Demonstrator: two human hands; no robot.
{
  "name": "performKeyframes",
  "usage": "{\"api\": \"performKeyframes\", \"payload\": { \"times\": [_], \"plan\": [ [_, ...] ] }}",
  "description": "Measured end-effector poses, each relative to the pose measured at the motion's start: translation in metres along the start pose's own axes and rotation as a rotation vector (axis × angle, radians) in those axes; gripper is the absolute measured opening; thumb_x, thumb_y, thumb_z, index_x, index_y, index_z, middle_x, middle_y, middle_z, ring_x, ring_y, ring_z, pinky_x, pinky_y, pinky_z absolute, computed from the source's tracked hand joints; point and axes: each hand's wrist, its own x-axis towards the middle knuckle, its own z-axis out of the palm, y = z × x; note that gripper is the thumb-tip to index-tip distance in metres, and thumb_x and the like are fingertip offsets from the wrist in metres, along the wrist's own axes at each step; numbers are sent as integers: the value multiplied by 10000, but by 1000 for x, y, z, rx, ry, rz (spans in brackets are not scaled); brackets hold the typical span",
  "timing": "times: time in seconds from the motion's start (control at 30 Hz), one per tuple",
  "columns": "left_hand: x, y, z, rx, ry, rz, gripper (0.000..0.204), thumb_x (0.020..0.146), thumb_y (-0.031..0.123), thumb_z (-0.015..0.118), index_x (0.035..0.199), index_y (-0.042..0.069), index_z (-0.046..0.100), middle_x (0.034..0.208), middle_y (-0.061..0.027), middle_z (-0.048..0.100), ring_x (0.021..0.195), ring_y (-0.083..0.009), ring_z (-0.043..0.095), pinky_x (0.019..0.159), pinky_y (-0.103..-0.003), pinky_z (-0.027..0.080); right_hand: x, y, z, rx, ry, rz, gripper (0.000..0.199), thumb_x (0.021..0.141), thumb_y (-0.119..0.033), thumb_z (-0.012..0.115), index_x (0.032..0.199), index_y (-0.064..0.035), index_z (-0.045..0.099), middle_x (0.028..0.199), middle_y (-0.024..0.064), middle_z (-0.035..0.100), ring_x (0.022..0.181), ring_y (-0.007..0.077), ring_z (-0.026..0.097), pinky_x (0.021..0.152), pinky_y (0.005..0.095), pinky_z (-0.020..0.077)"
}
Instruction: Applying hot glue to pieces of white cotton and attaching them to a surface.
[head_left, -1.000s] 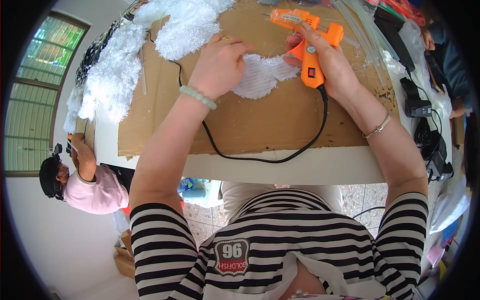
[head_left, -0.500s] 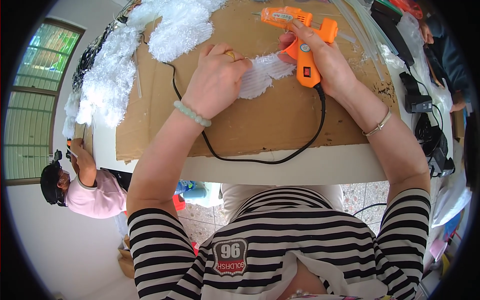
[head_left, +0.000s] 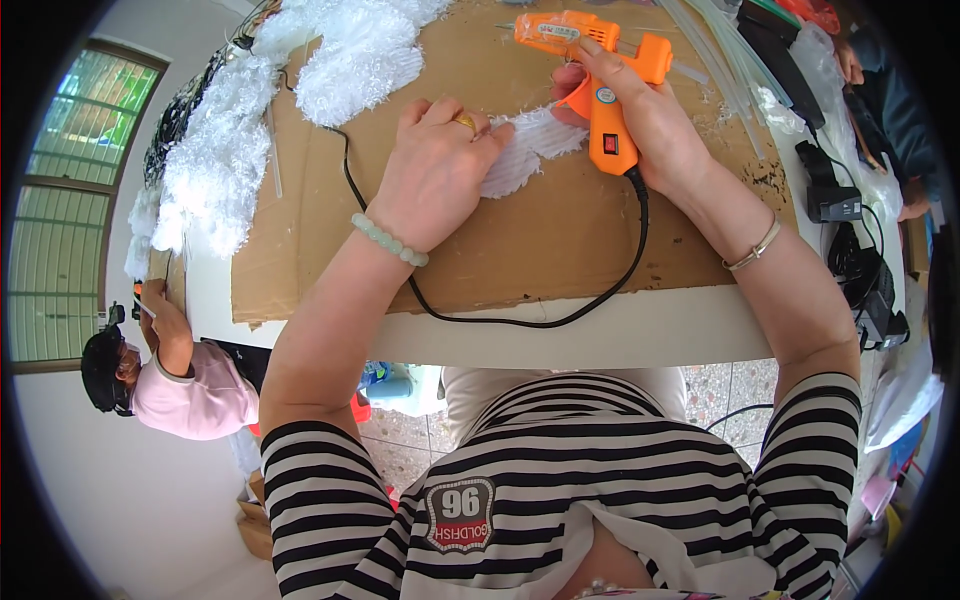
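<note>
A fabric piece (head_left: pixel 535 140) lies on a cardboard sheet (head_left: pixel 500 250) atop the table (head_left: pixel 580 342), between the fingers of the left hand (head_left: pixel 440 170) and those of the right hand (head_left: pixel 650 120), which hold a glue gun (head_left: pixel 608 140). Left of the left fingers sits a fabric heap (head_left: pixel 225 145); right of the right fingers lie sticks (head_left: pixel 705 60). The gun's cord (head_left: pixel 535 322) loops nearer the body than both.

Over brown cardboard (head_left: pixel 500 260) on the table (head_left: pixel 600 342), the right hand (head_left: pixel 662 130) grips an orange glue gun (head_left: pixel 607 122) while the left hand (head_left: pixel 435 172) touches a white ribbed piece (head_left: pixel 532 143).
</note>
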Motion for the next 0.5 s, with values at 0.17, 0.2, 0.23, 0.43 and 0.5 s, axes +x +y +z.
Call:
{"api": "performKeyframes", "payload": {
  "times": [0.17, 0.2, 0.23, 0.43, 0.5],
  "plan": [
    [0, 2, 0, 4, 18, -16, 272, 693, 36, 569, 939, 68, 682, 842, -38, 631, 872, -216, 537, 819, -379, 396, -8, -3, 11, -41, -68, -94, 394, 916, -342, 550, 1119, -5, 567, 962, 76, 624, 873, 164, 609, 789, 300, 505],
    [-1, 2, 1, 6, 18, -17, 272, 692, 37, 570, 938, 70, 681, 837, -42, 632, 877, -217, 539, 822, -382, 396, -10, -1, 15, -41, -72, -94, 394, 916, -342, 550, 1119, -5, 567, 962, 76, 624, 873, 164, 609, 789, 300, 505],
    [-1, 2, 0, 9, 20, -14, 273, 690, 39, 571, 937, 71, 681, 832, -45, 633, 881, -218, 540, 825, -385, 395, -12, 0, 19, -30, -74, -60, 407, 916, -352, 548, 1121, -2, 568, 968, 77, 623, 873, 164, 607, 791, 300, 501],
    [-8, 6, -8, 25, -18, -11, 270, 704, 66, 563, 951, 53, 671, 908, -73, 658, 896, -214, 552, 843, -408, 400, -11, 6, 29, -35, -97, -21, 420, 892, -388, 581, 1111, -29, 581, 961, 76, 617, 846, 164, 606, 765, 309, 507],
    [-14, 10, -8, 40, -9, 2, 266, 711, 71, 559, 952, 49, 669, 922, -72, 662, 905, -214, 558, 852, -417, 402, -9, 4, 32, -30, -105, 4, 407, 881, -392, 597, 1094, -45, 587, 950, 72, 615, 839, 168, 606, 749, 314, 511]
  ]
}}
